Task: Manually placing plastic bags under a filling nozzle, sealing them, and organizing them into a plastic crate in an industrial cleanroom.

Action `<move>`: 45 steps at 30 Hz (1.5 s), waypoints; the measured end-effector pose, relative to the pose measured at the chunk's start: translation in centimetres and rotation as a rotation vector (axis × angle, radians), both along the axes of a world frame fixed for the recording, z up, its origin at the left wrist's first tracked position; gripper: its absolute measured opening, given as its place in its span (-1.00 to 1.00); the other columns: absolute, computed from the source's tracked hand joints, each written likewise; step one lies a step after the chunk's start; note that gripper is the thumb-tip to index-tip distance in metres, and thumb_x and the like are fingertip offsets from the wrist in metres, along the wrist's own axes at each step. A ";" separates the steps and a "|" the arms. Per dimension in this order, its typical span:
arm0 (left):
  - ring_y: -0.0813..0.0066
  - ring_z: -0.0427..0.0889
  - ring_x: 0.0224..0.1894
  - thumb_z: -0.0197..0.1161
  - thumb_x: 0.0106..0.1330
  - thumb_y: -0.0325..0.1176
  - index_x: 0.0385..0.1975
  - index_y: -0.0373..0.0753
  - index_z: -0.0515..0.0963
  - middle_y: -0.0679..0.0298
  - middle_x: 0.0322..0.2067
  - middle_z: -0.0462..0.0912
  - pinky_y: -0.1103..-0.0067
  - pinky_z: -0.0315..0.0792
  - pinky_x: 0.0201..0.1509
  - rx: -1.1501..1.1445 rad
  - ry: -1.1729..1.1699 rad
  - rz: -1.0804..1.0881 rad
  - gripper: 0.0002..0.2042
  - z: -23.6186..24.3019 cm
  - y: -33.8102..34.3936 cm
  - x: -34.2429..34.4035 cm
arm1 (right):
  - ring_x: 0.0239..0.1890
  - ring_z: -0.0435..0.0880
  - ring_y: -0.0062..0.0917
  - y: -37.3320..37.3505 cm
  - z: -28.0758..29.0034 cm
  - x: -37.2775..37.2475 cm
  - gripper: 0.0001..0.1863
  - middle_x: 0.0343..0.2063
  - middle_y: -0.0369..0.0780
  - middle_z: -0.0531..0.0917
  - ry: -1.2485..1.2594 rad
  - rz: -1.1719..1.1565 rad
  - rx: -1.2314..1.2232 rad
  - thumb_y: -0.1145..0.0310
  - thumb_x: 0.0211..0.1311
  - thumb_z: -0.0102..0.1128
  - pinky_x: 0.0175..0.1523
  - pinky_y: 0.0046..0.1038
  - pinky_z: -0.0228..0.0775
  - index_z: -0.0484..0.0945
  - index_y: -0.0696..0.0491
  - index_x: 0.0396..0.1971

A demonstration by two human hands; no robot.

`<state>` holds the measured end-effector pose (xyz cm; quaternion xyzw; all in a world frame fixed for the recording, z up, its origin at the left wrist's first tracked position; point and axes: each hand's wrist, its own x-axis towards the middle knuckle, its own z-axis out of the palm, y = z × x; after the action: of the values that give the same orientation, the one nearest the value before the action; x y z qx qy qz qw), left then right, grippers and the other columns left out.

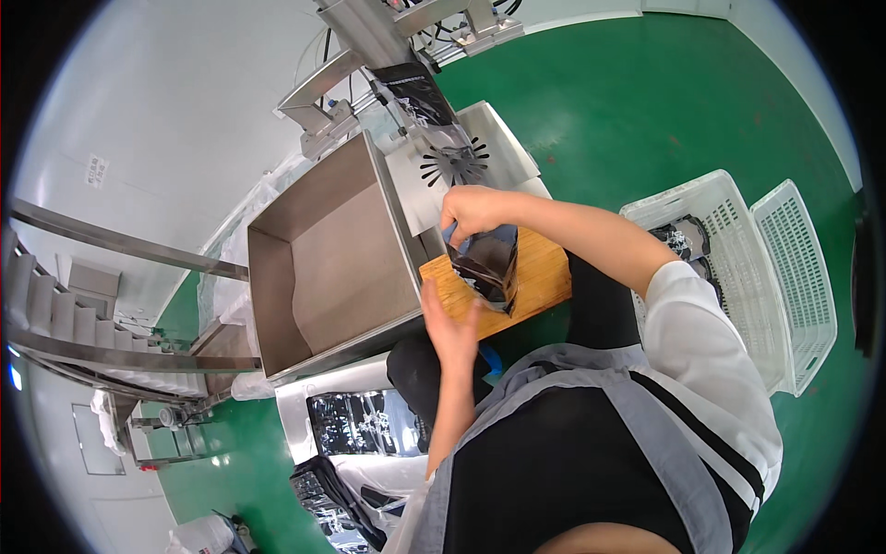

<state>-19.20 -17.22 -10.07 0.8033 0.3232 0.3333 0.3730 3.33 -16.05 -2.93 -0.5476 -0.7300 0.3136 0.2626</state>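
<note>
A black plastic pouch [489, 268] with pale markings stands on the yellow wooden board [540, 272] in front of me, its upper end spread apart. Closed fingers of my right hand [475, 210] grip a small blue piece [452, 234] at the pouch's far left edge; its exact kind is unclear. My left hand [449, 323] is beside the near left side of the pouch, thumb and fingers apart, holding nothing visible. Farther off, another black pouch [413, 95] hangs at the metal spout [365, 28], above a round slotted plate [457, 166].
A deep steel tray [341, 249] adjoins the board on the left. White baskets [738, 249] stand at right, with black pouches [685, 238] inside one. Flat black pouches [365, 423] lie on a white surface at lower left. Steel rails [129, 245] run along the left.
</note>
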 end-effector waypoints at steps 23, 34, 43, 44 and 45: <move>0.73 0.34 -0.46 0.24 0.19 -0.39 -0.45 -0.38 0.56 0.43 -0.54 0.51 0.71 0.27 -0.37 -0.357 -0.232 -0.203 -0.85 -2.8 3.4 3.2 | -0.25 0.43 -0.69 -10.3 -8.3 0.6 -0.71 -0.35 -0.36 0.56 0.805 -0.470 -0.018 0.51 0.12 0.12 -0.10 -0.60 0.26 0.53 0.18 -0.12; 0.62 0.46 -0.34 0.11 0.24 -0.55 -0.48 -0.38 0.51 0.26 -0.40 0.57 0.67 0.30 -0.17 -0.706 -0.748 0.033 -0.91 -2.3 1.3 3.3 | -0.51 0.39 -0.77 -6.5 -10.6 -3.4 -0.79 -0.64 -0.42 0.49 1.429 -1.140 0.436 0.37 0.20 0.11 -0.33 -0.66 0.22 0.54 0.13 -0.60; 0.34 0.59 -0.21 0.12 0.24 -0.37 -0.14 -0.41 0.43 0.10 -0.17 0.56 0.41 0.46 -0.07 -1.358 -0.121 -0.591 -0.73 0.8 8.8 2.3 | -0.72 0.16 -0.83 -5.2 -12.2 -2.0 -0.60 -0.81 -0.48 0.28 1.074 -1.230 0.388 0.30 0.20 0.11 -0.62 -0.61 -0.03 0.35 0.09 -0.81; 0.35 0.58 -0.21 0.12 0.25 -0.33 -0.14 -0.41 0.43 0.10 -0.17 0.56 0.42 0.46 -0.10 -1.275 -0.073 -0.638 -0.71 1.0 10.0 4.2 | -0.72 0.16 -0.83 -4.9 -11.9 -2.3 -0.60 -0.81 -0.48 0.28 1.078 -1.227 0.386 0.30 0.20 0.11 -0.62 -0.61 -0.03 0.35 0.09 -0.81; 0.37 0.59 -0.25 0.14 0.24 -0.34 -0.17 -0.42 0.44 0.11 -0.22 0.58 0.45 0.48 -0.15 -1.253 0.009 -0.629 -0.72 1.4 10.5 6.4 | -0.71 0.15 -0.83 -4.8 -11.8 -2.5 -0.59 -0.81 -0.48 0.28 1.079 -1.193 0.387 0.29 0.20 0.11 -0.62 -0.60 -0.03 0.33 0.09 -0.82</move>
<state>-12.78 -6.73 -8.70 0.4936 0.2083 -0.0431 0.8433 0.86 -20.83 -14.70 -0.5622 -0.1317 0.2099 0.7890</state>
